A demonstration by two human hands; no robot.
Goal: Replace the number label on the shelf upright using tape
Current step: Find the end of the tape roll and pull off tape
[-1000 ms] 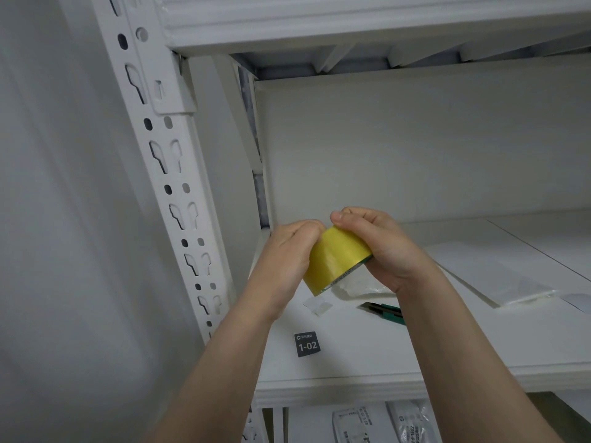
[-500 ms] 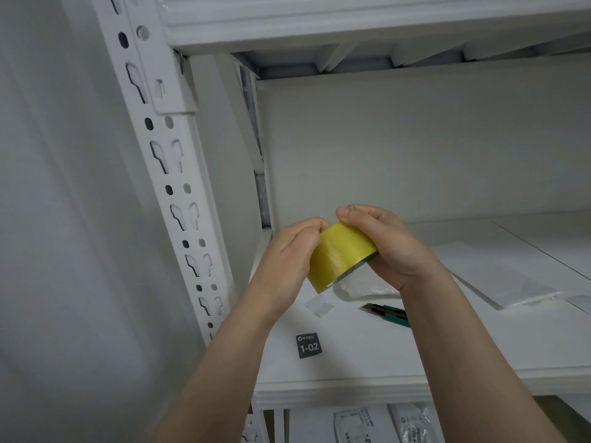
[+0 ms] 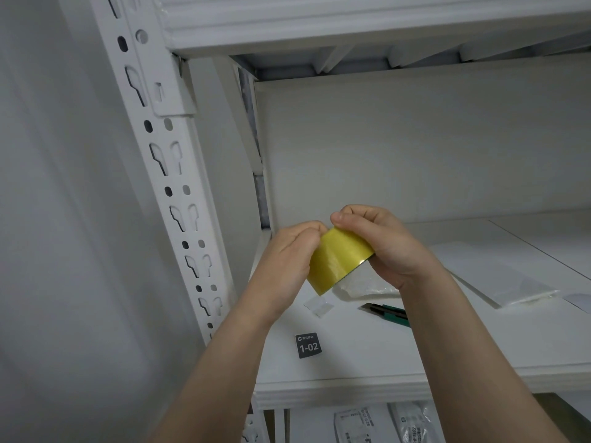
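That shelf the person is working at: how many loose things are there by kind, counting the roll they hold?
Yellow tape roll: 1
Dark number label reading 1-02: 1
Green utility knife: 1
Small clear tape scrap: 1
Clear plastic bags: 2, the nearer one partly hidden
Total: 6

1 head view, close, facing forward and slightly upward into shelf (image 3: pixel 351 362)
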